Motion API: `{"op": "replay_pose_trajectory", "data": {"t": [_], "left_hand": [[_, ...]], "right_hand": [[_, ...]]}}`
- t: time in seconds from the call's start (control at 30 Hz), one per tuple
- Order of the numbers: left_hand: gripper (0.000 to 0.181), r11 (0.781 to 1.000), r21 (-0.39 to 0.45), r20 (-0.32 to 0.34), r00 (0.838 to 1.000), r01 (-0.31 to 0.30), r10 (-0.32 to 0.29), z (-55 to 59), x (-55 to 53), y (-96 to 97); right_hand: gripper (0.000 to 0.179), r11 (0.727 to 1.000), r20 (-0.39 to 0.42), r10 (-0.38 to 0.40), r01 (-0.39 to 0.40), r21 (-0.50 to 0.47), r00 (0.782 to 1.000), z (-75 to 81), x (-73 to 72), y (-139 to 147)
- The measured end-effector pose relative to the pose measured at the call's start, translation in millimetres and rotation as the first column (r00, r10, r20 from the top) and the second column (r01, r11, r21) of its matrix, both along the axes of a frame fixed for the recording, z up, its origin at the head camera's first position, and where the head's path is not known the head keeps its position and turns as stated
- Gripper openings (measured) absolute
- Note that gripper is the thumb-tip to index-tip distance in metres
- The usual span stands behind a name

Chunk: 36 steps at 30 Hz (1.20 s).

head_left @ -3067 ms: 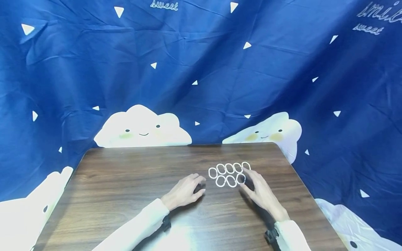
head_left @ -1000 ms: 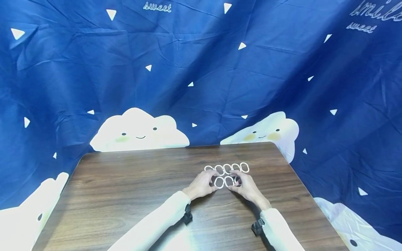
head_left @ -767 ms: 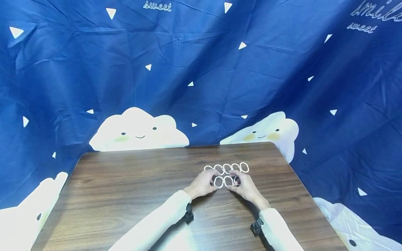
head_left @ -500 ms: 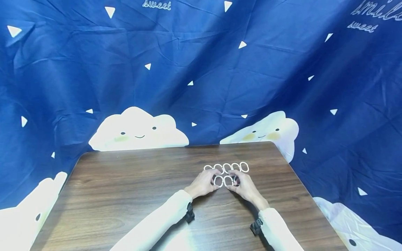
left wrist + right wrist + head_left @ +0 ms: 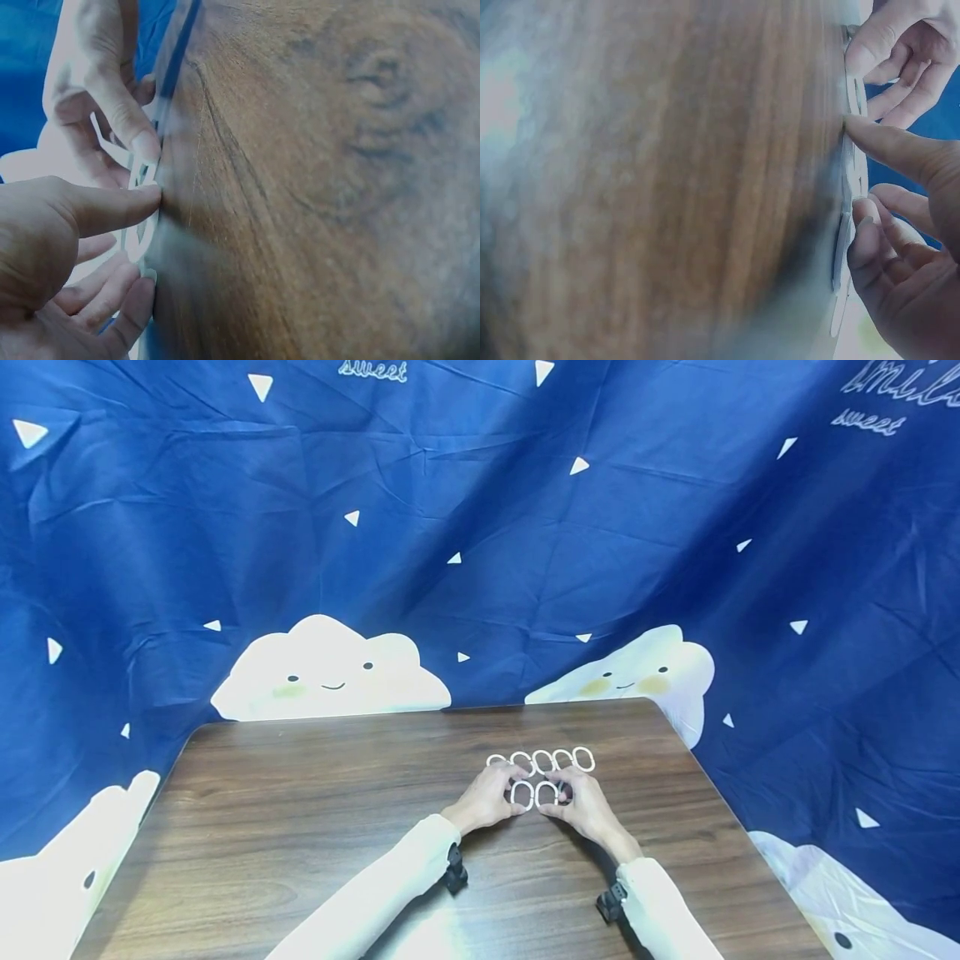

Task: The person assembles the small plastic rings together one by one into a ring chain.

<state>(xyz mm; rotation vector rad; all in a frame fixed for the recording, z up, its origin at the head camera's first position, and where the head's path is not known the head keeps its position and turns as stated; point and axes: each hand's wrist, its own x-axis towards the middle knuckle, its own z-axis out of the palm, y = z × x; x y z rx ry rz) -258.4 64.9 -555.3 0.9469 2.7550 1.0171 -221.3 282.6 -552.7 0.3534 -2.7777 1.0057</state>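
Two white oval rings lie side by side on the wooden table, nearly touching, in the head view. My left hand (image 5: 486,797) pinches the left ring (image 5: 522,782) between thumb and fingers from its outer side. Around the right ring (image 5: 547,782) curl the thumb and index finger of my right hand (image 5: 591,806). Another white ring is partly hidden beneath the right hand; the right wrist view shows a ring (image 5: 842,251) beyond its fingertips. From the left wrist, the thumb of the left hand (image 5: 45,247) is on the near edge of a ring (image 5: 141,244).
Behind the hands runs a row of several more white rings (image 5: 592,761), partly covered by fingertips. The brown wooden table (image 5: 300,827) reaches to a blue cloth (image 5: 480,527) with white clouds. A black wrist camera (image 5: 455,870) sits below the left sleeve.
Since three seconds ago, the left hand has moved right to the rings and the right hand slightly left; both took hold of front-row rings. During the last half second, those two rings turned slightly.
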Motion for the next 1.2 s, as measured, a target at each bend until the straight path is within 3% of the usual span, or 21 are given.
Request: {"op": "replay_pose_trajectory", "data": {"t": [0.4,0.53,0.8,0.97,1.1,1.2], "left_hand": [[0.054,0.999,0.046,0.015,1.0,-0.007,0.007,-0.4,0.7,-0.1],[0.053,0.997,0.073,0.042,0.999,0.007,-0.01,0.0,0.4,-1.1],[0.055,0.996,0.083,0.036,0.999,0.038,-0.041,0.7,3.9,-2.7],[0.056,0.992,0.119,0.064,0.997,0.038,-0.046,2.1,4.2,-3.0],[0.047,0.99,0.137,0.083,0.996,0.027,-0.039,3.7,5.7,-2.9],[0.042,0.99,0.139,0.078,0.997,0.01,-0.021,5.7,7.0,-2.8]], "right_hand": [[0.052,1.0,0.022,-0.017,0.017,0.003,1.0,1.3,1.3,1.2],[0.052,1.0,0.035,-0.021,0.021,0.006,0.999,1.3,2.3,1.4],[0.049,0.997,0.087,-0.052,0.056,-0.049,0.995,-0.7,5.7,0.1],[0.032,0.992,0.093,-0.094,0.102,-0.08,0.991,1.5,6.9,0.4],[0.016,0.981,0.157,-0.118,0.14,-0.137,0.98,5.0,7.2,3.7],[0.013,0.972,0.2,-0.117,0.154,-0.18,0.973,6.8,7.3,6.1]]}}
